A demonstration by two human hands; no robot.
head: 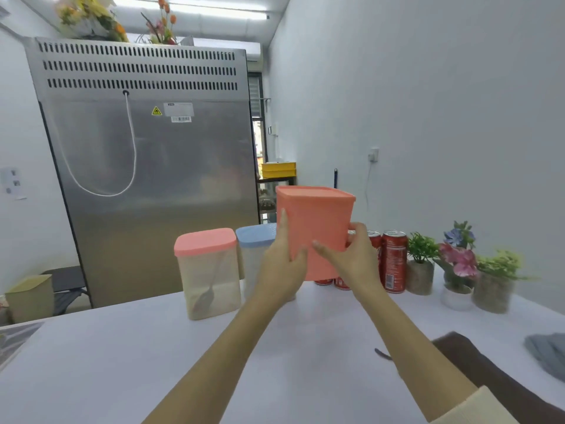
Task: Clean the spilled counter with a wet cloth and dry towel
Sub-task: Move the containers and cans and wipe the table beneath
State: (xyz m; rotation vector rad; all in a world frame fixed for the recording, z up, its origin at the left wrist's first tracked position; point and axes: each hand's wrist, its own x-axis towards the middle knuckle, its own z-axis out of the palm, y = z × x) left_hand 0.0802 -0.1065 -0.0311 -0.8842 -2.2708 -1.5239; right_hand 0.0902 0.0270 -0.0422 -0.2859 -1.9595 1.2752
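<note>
Nearest to us a cream sleeve [470, 405] covered our right forearm, cut off by the lower edge. The white counter [122, 362] stretched smooth and matte beneath, and behind it rose a brushed steel cabinet [153, 179] with slotted vents. A dark brown cloth [489, 371] lay at the right, partly hidden by our arm and running out of view; a grey towel [547, 353], folded and soft, was cropped by the right edge. We held a coral box [315, 231], opaque, squarish and lidded, lifted off the counter: our left hand [282, 264] pressed flat against its left side, fingers straight, while our right hand [351, 255] wrapped its lower right corner. It hid most of a blue-lidded jar [255, 237]. A translucent pink-lidded jar [211, 270] held a blurred spoon. Red cans [394, 261] stood behind our right wrist, partly covered. A thin dark item [382, 354] beside our forearm was too small to identify.
</note>
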